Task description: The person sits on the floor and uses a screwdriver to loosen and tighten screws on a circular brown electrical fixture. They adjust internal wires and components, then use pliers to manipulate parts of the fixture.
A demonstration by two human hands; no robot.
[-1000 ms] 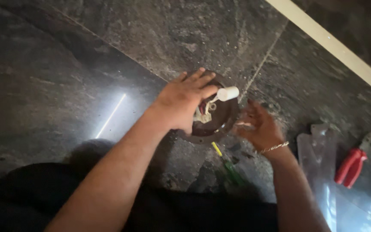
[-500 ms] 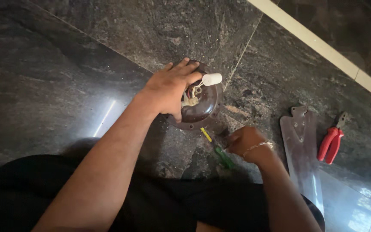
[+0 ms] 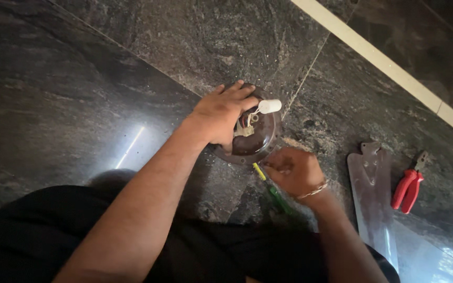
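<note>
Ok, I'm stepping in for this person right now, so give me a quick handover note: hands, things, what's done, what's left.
Left hand: pressed on the round brown housing on the stone floor, steadying it.
Right hand: closed on the green-and-yellow screwdriver, at the housing's near rim.
Housing lies open side up, wires and white cylindrical part exposed.
Metal blade and red pliers lie to the right, untouched.
Screw state: cannot tell.
</note>
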